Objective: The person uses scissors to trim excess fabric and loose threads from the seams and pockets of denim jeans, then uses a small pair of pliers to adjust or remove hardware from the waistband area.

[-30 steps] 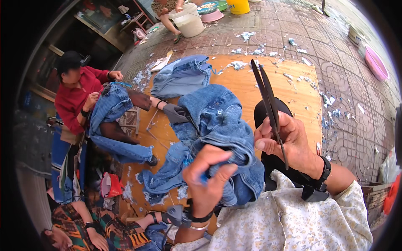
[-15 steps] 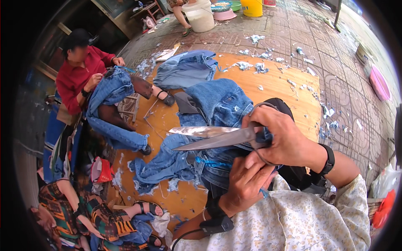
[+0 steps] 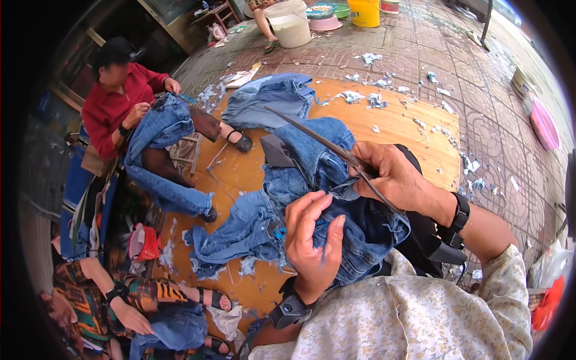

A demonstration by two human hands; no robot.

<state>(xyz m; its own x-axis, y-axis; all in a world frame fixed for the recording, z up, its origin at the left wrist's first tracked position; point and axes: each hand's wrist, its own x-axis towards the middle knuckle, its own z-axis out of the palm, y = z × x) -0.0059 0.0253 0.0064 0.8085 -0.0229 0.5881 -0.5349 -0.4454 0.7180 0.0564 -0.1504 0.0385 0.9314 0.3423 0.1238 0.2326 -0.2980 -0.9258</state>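
Note:
My right hand is closed around a large pair of scissors. Their blades lie together, tips up and to the left. The same hand's fingertips are close to a denim edge; whether they pinch it cannot be made out. My left hand, open with fingers apart and palm partly turned up, is over the blue jeans on my lap. Its fingertips are close to the cloth below the scissors. The jeans spread forward onto a wooden board, with frayed edges and a grey lining patch.
Another pair of jeans lies farther out on the wooden board. At the left, a person in red handles jeans; nearer, another person's hand rests by denim. Scraps litter the board and paving. Buckets stand beyond.
The scissors have gone from blades apart, pointing left, to blades together, tips farther up. My left hand has moved left and opened. The nearby person's hand has moved onto denim.

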